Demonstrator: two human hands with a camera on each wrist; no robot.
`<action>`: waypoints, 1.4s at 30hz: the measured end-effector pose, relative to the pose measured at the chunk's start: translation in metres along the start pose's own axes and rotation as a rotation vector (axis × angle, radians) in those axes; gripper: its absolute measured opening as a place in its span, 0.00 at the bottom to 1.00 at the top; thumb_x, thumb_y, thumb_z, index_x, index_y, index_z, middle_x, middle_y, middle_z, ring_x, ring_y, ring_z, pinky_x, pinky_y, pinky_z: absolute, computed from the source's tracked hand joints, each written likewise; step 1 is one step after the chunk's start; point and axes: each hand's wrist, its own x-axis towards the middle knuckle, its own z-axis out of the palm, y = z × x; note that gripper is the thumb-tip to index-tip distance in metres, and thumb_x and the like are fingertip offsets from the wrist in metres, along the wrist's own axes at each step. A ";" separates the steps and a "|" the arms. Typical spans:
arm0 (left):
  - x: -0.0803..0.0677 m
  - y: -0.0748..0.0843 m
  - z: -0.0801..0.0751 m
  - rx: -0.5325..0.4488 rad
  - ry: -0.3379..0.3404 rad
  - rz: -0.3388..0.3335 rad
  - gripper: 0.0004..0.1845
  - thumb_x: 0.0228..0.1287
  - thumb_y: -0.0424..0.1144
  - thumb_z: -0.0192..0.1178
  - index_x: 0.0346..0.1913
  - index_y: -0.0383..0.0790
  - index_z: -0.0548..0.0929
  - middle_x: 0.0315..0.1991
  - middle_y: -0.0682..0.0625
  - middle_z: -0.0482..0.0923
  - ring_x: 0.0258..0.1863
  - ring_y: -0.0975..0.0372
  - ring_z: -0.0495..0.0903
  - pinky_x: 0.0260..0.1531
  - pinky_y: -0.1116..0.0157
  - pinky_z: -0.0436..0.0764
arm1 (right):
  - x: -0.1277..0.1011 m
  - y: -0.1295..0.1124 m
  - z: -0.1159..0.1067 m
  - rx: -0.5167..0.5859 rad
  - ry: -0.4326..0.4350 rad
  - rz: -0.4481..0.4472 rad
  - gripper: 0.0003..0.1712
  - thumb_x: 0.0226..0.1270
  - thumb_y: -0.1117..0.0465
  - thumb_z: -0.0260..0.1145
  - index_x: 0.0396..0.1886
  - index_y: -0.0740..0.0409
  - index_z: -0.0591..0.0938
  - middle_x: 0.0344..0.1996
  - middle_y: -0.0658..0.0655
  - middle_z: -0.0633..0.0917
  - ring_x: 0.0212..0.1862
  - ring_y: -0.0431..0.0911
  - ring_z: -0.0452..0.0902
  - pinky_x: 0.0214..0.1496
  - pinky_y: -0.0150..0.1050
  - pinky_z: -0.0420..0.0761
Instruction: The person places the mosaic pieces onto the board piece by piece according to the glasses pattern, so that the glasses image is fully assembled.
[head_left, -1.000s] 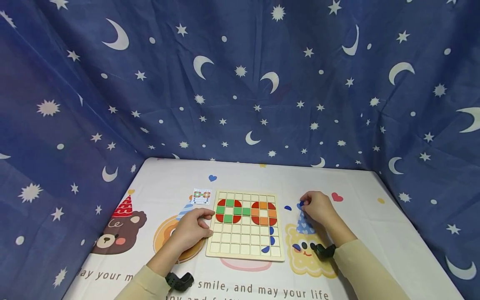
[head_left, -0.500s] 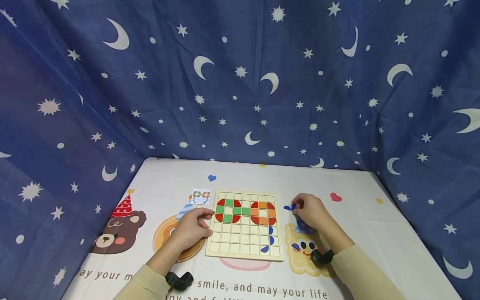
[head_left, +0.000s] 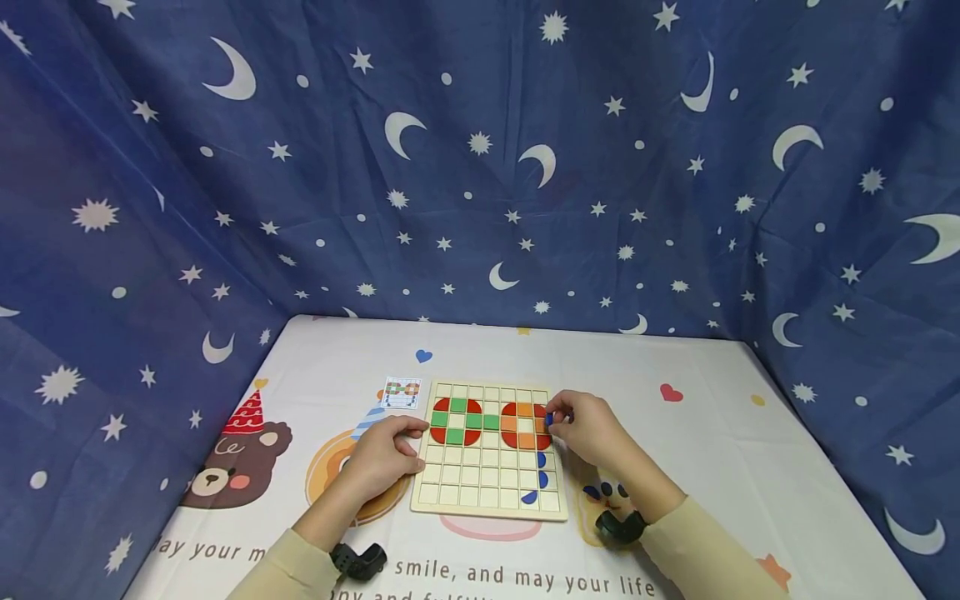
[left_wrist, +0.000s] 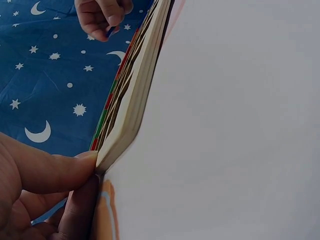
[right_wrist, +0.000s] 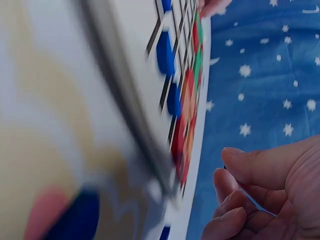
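Observation:
My left hand (head_left: 386, 457) rests thumb and fingertips along the left edge of a pale wooden grid board (head_left: 462, 475); the left wrist view shows the thumb (left_wrist: 65, 170) right at the board's near corner. Over the board's right edge, my right hand (head_left: 588, 425) pinches a blue half-circle tile (head_left: 550, 419), close to the right red-and-orange ring. Red, green and orange tiles form two rounded rings joined by a green square (head_left: 491, 422). Below the right ring lie three blue half-circle tiles (head_left: 543, 480), the lowest turned flat side down. In the right wrist view, my fingers mostly hide the held tile.
A small pattern card (head_left: 401, 392) lies beyond the board's left corner. Another blue half-circle (head_left: 592, 492) lies on the printed tablecloth (head_left: 337, 354), to the board's right. A blue star-and-moon curtain (head_left: 450, 167) closes off the back and sides.
My right hand has moved left from beside the board to its right edge, carrying the blue half-circle tile and covering the loose one there. The left hand and board have stayed put.

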 end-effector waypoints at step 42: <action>0.002 -0.003 0.000 0.050 0.006 0.005 0.25 0.51 0.28 0.80 0.54 0.48 0.91 0.34 0.51 0.83 0.33 0.61 0.79 0.41 0.62 0.77 | -0.012 -0.098 0.105 0.071 -0.153 -0.228 0.09 0.61 0.67 0.79 0.37 0.50 0.89 0.21 0.44 0.78 0.26 0.37 0.71 0.29 0.32 0.71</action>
